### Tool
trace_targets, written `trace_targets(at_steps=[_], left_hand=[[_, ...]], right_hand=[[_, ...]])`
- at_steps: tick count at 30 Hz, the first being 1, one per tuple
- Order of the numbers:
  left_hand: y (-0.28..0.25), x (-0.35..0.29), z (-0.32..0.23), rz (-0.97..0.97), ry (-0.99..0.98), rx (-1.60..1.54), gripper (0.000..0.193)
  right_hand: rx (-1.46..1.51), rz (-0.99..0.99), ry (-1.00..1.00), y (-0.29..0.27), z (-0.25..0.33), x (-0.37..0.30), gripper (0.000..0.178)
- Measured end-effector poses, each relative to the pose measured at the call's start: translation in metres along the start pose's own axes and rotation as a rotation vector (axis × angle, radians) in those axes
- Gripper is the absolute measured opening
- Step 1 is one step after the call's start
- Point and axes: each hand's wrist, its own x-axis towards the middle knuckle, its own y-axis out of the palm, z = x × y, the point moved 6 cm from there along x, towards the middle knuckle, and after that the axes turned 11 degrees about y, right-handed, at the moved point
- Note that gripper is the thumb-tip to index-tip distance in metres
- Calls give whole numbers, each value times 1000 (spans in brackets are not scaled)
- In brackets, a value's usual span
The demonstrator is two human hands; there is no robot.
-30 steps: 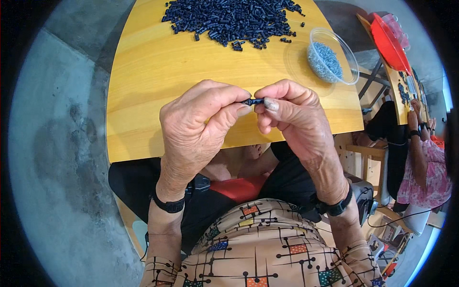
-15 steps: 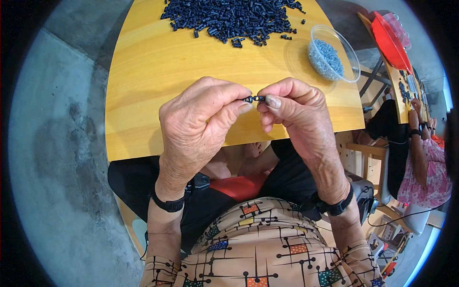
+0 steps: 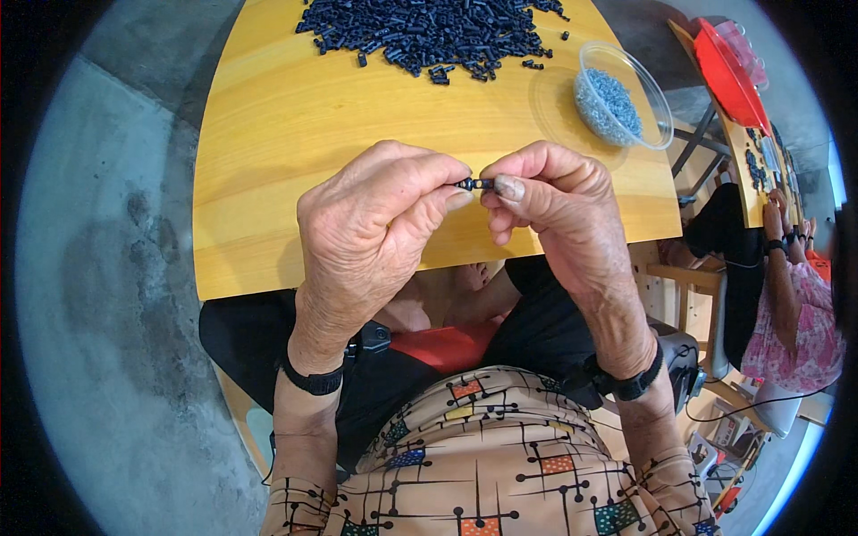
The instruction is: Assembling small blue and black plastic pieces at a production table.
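Observation:
Over the near part of the yellow wooden table (image 3: 357, 116), my two hands meet fingertip to fingertip. Between thumb and index finger, my left hand (image 3: 384, 201) pinches one end of a small black cylindrical plastic part (image 3: 474, 184). My right hand (image 3: 550, 196) grips its other end in the same way. A narrow, lighter section shows in the short gap between the fingertips; whether it is one piece or two joined ones I cannot tell. Most of the part is hidden by my fingers.
At the far side lies a wide heap of small black plastic parts (image 3: 429, 31). A clear round tub (image 3: 666, 125) of small silvery pieces (image 3: 609, 103) stands at the right. Further right, another person (image 3: 791, 313) works at a second table carrying a red basin (image 3: 728, 76).
The lighter gap in the black part looks slightly narrower, and both hands keep their pinch. The whole view has shifted a little.

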Motion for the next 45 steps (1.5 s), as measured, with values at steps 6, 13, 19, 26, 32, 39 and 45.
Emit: trace_targets(at_steps=[6, 13, 19, 26, 32, 39, 45], left_hand=[[0, 0, -2, 16, -14, 10, 14], [1, -1, -3, 11, 5, 37, 15], [2, -2, -6, 13, 108, 56, 18], [2, -3, -8, 10, 65, 60, 14], [2, 0, -19, -1, 118, 58, 14], [2, -3, -36, -9, 177, 87, 16], [8, -8, -36, -80, 167, 110, 15]], right_hand=[[-61, -46, -16, 0, 2, -2, 11], [-131, -74, 1, 1, 4, -1, 11], [-158, -29, 23, 2, 2, 3, 11], [-37, 51, 117, -1, -1, 6, 12], [150, 229, 285, 1, -8, 6, 14], [227, 427, 319, 10, -7, -1, 14], [192, 391, 386, 7, -9, 1, 27]])
